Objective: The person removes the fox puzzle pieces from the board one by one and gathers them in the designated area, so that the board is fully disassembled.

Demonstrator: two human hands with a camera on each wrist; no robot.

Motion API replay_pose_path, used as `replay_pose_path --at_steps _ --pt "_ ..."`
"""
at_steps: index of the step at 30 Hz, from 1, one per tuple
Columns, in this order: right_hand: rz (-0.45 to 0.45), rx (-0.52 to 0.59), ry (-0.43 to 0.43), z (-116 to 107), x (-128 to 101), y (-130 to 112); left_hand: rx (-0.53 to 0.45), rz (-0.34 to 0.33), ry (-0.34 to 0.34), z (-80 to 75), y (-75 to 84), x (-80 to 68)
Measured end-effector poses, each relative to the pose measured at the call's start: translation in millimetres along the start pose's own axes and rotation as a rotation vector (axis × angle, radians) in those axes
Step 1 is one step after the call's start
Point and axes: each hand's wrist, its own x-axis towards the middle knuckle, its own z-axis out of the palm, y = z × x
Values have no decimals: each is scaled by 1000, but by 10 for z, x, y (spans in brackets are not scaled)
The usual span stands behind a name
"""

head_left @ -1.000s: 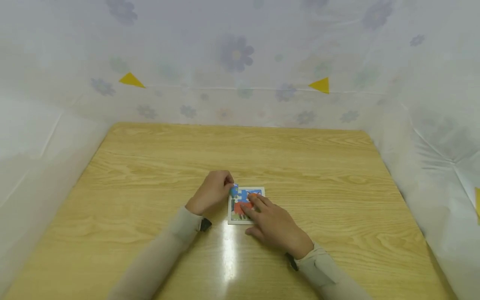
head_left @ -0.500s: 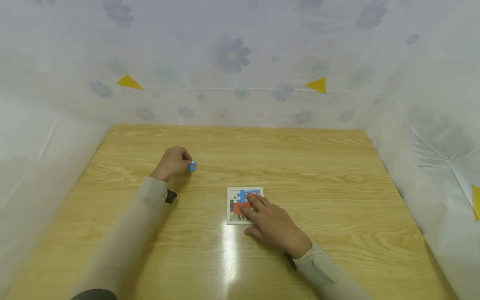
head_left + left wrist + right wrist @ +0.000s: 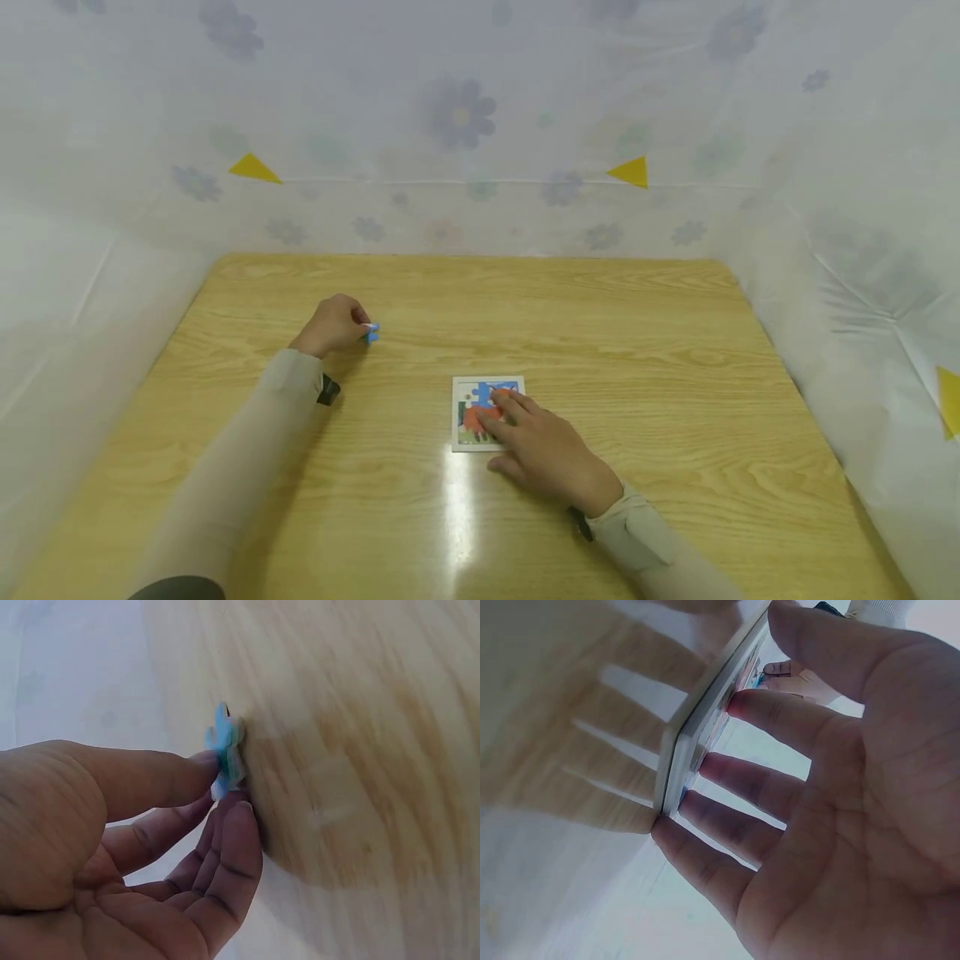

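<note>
A small blue jigsaw puzzle piece (image 3: 372, 333) is pinched between the thumb and fingers of my left hand (image 3: 332, 323), over the table left of the puzzle. In the left wrist view the puzzle piece (image 3: 228, 750) stands edge-on at the thumb tip, close over the wood. The square jigsaw puzzle (image 3: 468, 423) lies flat in a white frame, with a red-orange animal on blue. Its upper left corner shows a pale bare gap. My right hand (image 3: 551, 450) rests on its right part with straight, spread fingers, covering that side. In the right wrist view the fingertips touch the puzzle board (image 3: 676, 750).
The wooden table (image 3: 637, 350) extends on all sides of the puzzle, with a bright light reflection in front of it. A white flowered sheet (image 3: 465, 200) hangs behind the table and along both sides, bearing yellow triangles (image 3: 630, 172).
My left hand has lifted the puzzle piece off the puzzle's upper left corner and moved it left and away, then turned it more edge-on. The right hand stays on the puzzle.
</note>
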Motion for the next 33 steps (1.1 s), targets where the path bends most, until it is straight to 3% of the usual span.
replay_pose_path --at_steps 9,14,18,27,33 --pt "4 9 2 -7 -2 6 -3 -5 11 8 -31 -26" --pt "11 26 -7 -1 -2 -6 -18 34 39 61 49 -91" --pt "15 23 -13 2 -3 -11 -18 146 51 202 311 -166" --pt "2 -5 6 18 0 2 8 321 -58 633 1022 -349" --pt "5 -6 -4 25 -3 10 39 366 -117 906 1196 -443"
